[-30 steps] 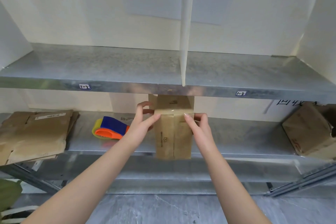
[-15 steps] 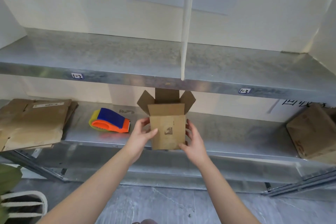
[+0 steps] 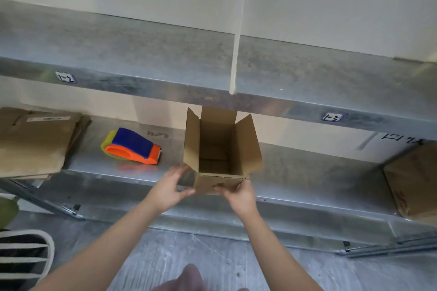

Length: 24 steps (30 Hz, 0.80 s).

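Pinched between thumb and fingers of right hand [image 3: 241,196]: near flap of box [image 3: 220,149], folded out and down at six o'clock. Left hand [image 3: 171,186] spread and loose, clamped on nothing, cupped about the seven o'clock corner; touching cardboard or just shy of it, cannot tell. Head view, the only one: box upright at front edge of lower shelf [image 3: 307,172], mouth open, side flaps at nine and three standing, far flap at twelve up, top hidden behind front edge of upper shelf [image 3: 142,54]. Tape dispenser [image 3: 132,146] at nine o'clock of box, near but apart; flattened cartons [image 3: 35,139] beyond it on same bearing; second carton [image 3: 411,179] well off at three. Step in hand, by judgement: opening the mouth fully and squaring the box for filling. To do well: crease near flap flat against front wall with right thumb, no tearing at corner slits; brace seven o'clock corner with left palm against sliding toward twelve; press side flaps out toward nine and three in turn; mind far flap catching under upper shelf; draw box no further toward six, base near the lip.
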Available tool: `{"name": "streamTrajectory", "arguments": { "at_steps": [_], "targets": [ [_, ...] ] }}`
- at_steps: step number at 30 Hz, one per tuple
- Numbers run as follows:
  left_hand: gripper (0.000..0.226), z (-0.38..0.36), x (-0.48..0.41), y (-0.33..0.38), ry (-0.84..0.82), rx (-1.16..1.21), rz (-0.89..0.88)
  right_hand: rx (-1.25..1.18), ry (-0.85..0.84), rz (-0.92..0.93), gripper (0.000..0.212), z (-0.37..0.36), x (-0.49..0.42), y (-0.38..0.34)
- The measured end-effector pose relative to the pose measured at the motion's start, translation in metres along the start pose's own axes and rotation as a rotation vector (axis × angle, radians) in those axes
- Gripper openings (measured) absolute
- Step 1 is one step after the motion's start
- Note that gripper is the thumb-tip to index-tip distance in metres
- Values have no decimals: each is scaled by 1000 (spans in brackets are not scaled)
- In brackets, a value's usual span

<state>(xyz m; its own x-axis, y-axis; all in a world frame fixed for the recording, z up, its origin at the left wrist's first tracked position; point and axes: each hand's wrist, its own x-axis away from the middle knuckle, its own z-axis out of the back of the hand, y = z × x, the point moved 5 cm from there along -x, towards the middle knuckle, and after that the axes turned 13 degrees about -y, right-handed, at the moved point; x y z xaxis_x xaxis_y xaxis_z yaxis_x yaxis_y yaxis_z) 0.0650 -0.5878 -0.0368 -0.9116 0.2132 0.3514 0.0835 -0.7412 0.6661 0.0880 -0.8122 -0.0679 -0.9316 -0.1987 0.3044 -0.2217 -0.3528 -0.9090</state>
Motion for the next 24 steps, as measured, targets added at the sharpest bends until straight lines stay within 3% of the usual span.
{"name": "streamTrajectory", "arguments": {
  "at_steps": [3, 6, 14, 24],
  "targets": [
    [73, 14, 5, -2, 23, -416, -53, -41, 42, 8, 65, 0, 8, -1],
    [72, 33, 10, 2, -2, -640, -100, -7, 58, 12, 71, 3, 27, -13],
    [69, 46, 0, 44, -92, -766, -242, 52, 286, -30, 58, 56, 91, -18],
    [68, -44, -40, 168, -168, -837, -465, 41, 436, -65, 51, 188, 158, 16]
  ]
}}
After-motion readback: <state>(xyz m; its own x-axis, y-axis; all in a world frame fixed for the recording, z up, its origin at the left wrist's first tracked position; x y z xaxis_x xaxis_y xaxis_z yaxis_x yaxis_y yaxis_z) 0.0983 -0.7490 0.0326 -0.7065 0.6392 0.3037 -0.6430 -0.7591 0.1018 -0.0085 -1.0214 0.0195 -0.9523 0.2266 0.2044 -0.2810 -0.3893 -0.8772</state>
